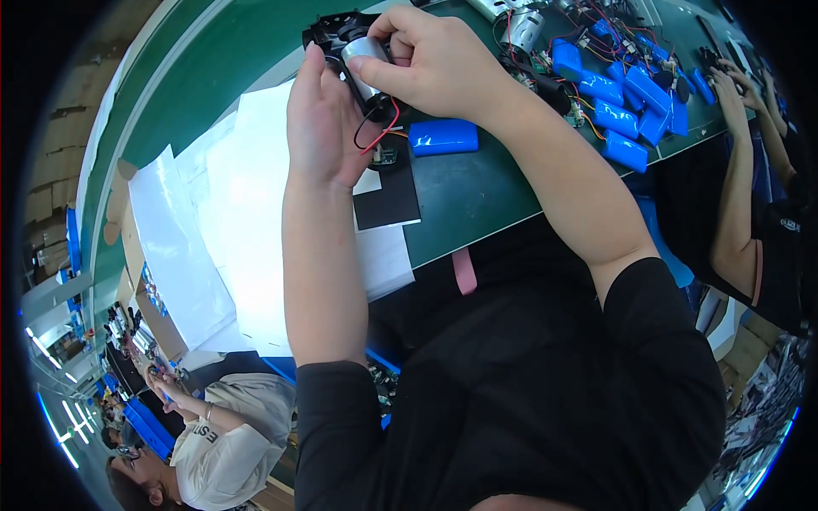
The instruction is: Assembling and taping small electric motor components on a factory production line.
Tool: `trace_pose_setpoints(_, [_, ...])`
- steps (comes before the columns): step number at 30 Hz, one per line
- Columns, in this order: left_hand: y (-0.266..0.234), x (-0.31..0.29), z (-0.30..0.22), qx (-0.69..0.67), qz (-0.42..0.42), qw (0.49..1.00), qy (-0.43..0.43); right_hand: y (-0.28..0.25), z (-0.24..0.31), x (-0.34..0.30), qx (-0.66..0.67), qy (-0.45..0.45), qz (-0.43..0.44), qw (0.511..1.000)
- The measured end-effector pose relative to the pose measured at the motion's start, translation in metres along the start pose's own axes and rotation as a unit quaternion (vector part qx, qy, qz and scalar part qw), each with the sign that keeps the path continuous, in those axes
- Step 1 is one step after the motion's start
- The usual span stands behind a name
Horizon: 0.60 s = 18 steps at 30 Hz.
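Observation:
My left hand [322,128] cradles a black plastic housing [328,34] from below, its thumb upright at the left side and its fingers mostly hidden. Lying in the housing is a silver cylindrical motor [365,68]. With thumb and bent fingers, my right hand [439,64] grips the motor from the right. Red and black wires [395,119] curve down from its lower end. Just below my hands, a small circuit board [386,157] is partly visible. A blue shrink-wrapped battery pack [443,136] rests on the green table to its right, next to an orange wire.
White paper sheets [256,196] cover the table at left, and a black card [392,200] lies under the circuit board. Several blue battery packs [630,94] with wires are heaped at right, near another silver motor [522,32]. Co-workers' hands [734,89] work at far right; another person [230,434] sits lower left.

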State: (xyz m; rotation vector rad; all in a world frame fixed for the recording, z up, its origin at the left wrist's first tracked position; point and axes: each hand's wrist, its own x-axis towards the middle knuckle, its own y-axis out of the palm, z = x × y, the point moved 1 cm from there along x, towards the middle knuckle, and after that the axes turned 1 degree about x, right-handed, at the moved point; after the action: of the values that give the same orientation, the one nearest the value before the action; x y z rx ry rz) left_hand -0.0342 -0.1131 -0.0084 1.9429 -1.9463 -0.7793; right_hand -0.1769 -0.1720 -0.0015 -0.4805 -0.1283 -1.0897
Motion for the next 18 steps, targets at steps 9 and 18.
trace_pose_setpoints(9, [0.001,0.004,0.0,-0.035,-0.013,0.999,0.007,0.013,-0.016,0.0,-0.176,-0.069,-0.027,0.982])
trace_pose_setpoints(18, [-0.013,0.006,0.001,-0.022,-0.1,0.976,0.193,0.019,0.005,-0.01,0.051,0.025,-0.02,0.998])
